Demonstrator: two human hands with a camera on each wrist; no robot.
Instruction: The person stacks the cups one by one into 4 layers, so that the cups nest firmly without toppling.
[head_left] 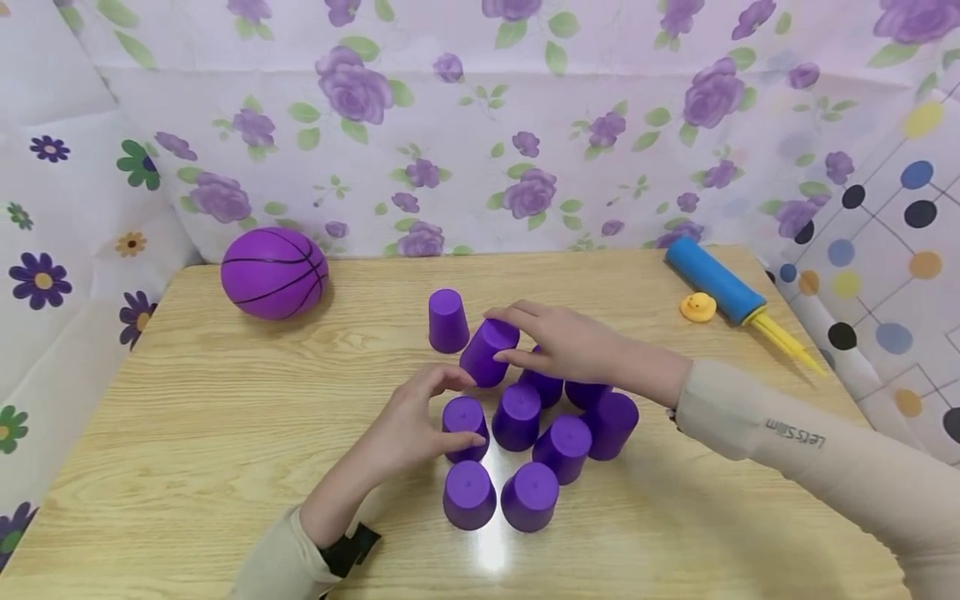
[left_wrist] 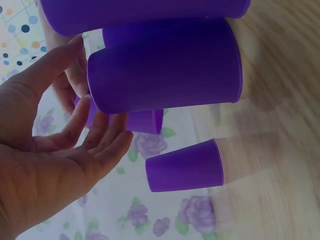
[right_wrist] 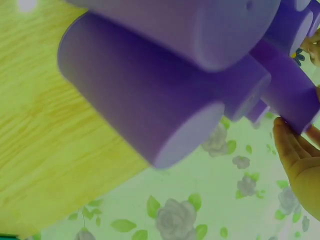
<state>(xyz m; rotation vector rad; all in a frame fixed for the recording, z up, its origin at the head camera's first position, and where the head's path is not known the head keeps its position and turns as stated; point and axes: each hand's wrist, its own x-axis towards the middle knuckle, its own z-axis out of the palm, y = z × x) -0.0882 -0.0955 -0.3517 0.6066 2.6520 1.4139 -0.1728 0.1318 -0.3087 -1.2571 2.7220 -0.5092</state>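
Both arms wear beige sleeves (head_left: 825, 454), the right printed with small dark lettering (head_left: 795, 433), a black strap (head_left: 352, 550) at the left wrist.

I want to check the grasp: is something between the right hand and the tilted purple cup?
Nothing visible is. The right hand already holds the tilted cup with its fingers around the closed end. The left hand is beside it, near another cup of the cluster.

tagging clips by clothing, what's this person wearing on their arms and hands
Both hands are bare: no gloves and no rings that show. Each arm wears a long, close-fitting beige sleeve ending at the wrist. The right sleeve carries small dark lettering along the forearm, upside down in the head view. The left sleeve is plain, with a black strap at the wrist just past its cuff.
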